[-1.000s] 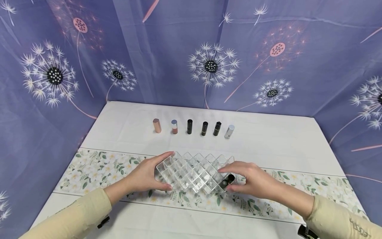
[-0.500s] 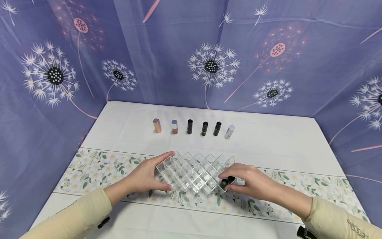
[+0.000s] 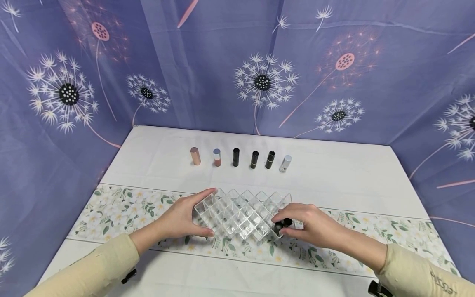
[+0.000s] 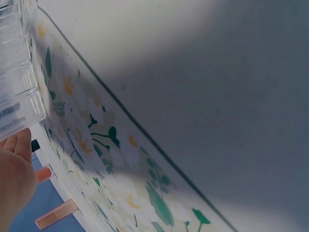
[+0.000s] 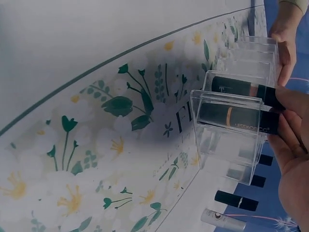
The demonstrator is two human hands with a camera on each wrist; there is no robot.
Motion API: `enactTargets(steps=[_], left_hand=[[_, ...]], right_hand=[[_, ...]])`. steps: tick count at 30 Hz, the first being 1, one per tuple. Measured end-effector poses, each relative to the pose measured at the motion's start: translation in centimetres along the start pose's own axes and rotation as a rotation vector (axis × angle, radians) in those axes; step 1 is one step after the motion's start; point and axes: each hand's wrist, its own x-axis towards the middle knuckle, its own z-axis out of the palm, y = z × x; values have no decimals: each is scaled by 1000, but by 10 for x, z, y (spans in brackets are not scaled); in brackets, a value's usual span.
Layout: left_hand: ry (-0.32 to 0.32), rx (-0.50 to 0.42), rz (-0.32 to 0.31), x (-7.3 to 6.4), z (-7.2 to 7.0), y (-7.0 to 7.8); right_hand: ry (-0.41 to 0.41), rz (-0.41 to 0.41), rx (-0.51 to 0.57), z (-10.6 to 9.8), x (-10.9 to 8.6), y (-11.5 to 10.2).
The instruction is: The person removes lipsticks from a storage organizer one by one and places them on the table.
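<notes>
A clear plastic lipstick organizer with diamond-shaped cells sits across the floral band of the cloth. My left hand grips its left end, thumb along the front and fingers at the back. At the right end, my right hand pinches the cap of a black lipstick between thumb and fingers. This lipstick stands inside a front cell, its body showing through the clear wall. Right beside it, another black lipstick with a gold ring fills the neighbouring cell, partly hidden by my fingers in the head view.
Behind the organizer stands a row of lipsticks: a rose-gold one, a silver-capped pink one, several black ones and a silver one. A purple dandelion-print curtain rises at the table's back and sides.
My right fingers have drawn in slightly around the front black lipstick, covering more of the pair. My left hand, the organizer and the back row stay put.
</notes>
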Motion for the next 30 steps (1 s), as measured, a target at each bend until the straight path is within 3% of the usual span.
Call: enactTargets(steps=[30], left_hand=[[11, 14, 1, -1, 1, 0]], right_hand=[[94, -23, 26, -39, 14, -20]])
